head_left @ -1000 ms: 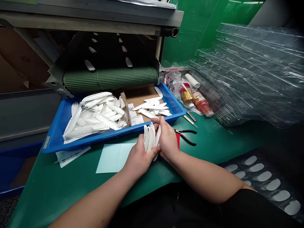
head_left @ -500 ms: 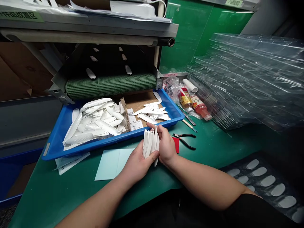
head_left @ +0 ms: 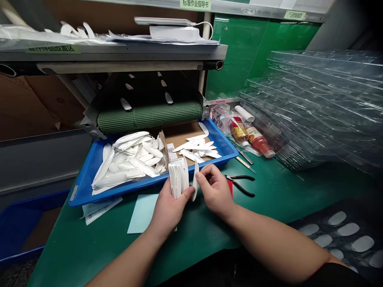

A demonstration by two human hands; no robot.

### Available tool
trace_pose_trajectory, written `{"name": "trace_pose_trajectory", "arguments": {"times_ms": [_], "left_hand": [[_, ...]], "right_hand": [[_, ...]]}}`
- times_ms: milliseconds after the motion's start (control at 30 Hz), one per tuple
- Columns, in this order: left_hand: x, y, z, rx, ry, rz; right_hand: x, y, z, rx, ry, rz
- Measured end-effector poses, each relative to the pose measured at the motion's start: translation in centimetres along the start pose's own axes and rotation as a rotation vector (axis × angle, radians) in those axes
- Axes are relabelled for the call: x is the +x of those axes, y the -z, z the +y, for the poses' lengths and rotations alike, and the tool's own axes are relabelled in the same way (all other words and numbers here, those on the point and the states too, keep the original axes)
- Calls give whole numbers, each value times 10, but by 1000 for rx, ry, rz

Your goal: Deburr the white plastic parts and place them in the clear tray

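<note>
Sign above the shelf (head_left: 195, 4) reads 标准作业指导书; a green shelf label (head_left: 53, 48) is only partly legible. Left hand (head_left: 172, 209) sits palm-up over the counter (head_left: 89, 235), fingers (head_left: 169, 191) curled closed around an upright stack of curved white plastic pieces (head_left: 178, 179), thumb across its front. Stack is just in front of the blue plastic tray (head_left: 119, 189), overlapping its front rim in view. Right hand (head_left: 214, 187) is palm-down beside it, fingers narrowed at a single white piece (head_left: 195, 181) standing next to the stack; cannot tell whether they grip it. Tray holds a loose pile of smooth, elongated white pieces (head_left: 128, 155) and a printed barcode label (head_left: 172, 151). Black-handled pliers (head_left: 239, 184) lie on the counter right of the right hand; a pale blue card (head_left: 140, 213) lies under the left hand. Stacked clear plastic trays (head_left: 317, 107) stand at right.
</note>
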State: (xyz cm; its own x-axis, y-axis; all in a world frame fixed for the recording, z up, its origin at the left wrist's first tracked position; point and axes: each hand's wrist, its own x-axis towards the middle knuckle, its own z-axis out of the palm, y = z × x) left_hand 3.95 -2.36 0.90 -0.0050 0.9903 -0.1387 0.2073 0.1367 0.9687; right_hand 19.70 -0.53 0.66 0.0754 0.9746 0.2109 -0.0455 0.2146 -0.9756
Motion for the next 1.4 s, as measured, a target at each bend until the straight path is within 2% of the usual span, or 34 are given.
{"name": "trace_pose_trajectory", "arguments": {"times_ms": [67, 133, 333, 500, 600, 633, 700, 767, 967, 1200, 1400], "left_hand": [[-1, -2, -1, 5, 4, -33], [-2, -3, -2, -6, -20, -86], [3, 0, -4, -95, -71, -188], [2, 2, -6, -92, -88, -246], [-2, 2, -7, -34, -84, -333], [-4, 3, -6, -13, -80, -359], [-5, 4, -5, 40, -77, -385], [-6, 5, -3, 92, -76, -361], [-4, 5, -5, 110, -113, -264], [-10, 6, -2, 77, -149, -323], [-10, 8, 5, 12, -96, -357]], "right_hand": [[0, -1, -1, 77, -61, 10], [1, -1, -2, 131, -110, -33], [4, 6, 0, 95, -96, -220], [15, 18, 0, 5, -20, -231], [21, 24, -5, -98, 64, -376], [22, 25, -7, -97, 55, -448], [22, 27, -10, -45, -55, -566], [21, 26, -11, 6, -190, -608], [15, 23, -10, 58, -185, -568], [11, 21, -2, 111, -218, -555], [9, 17, -1, 144, -224, -509]]}}
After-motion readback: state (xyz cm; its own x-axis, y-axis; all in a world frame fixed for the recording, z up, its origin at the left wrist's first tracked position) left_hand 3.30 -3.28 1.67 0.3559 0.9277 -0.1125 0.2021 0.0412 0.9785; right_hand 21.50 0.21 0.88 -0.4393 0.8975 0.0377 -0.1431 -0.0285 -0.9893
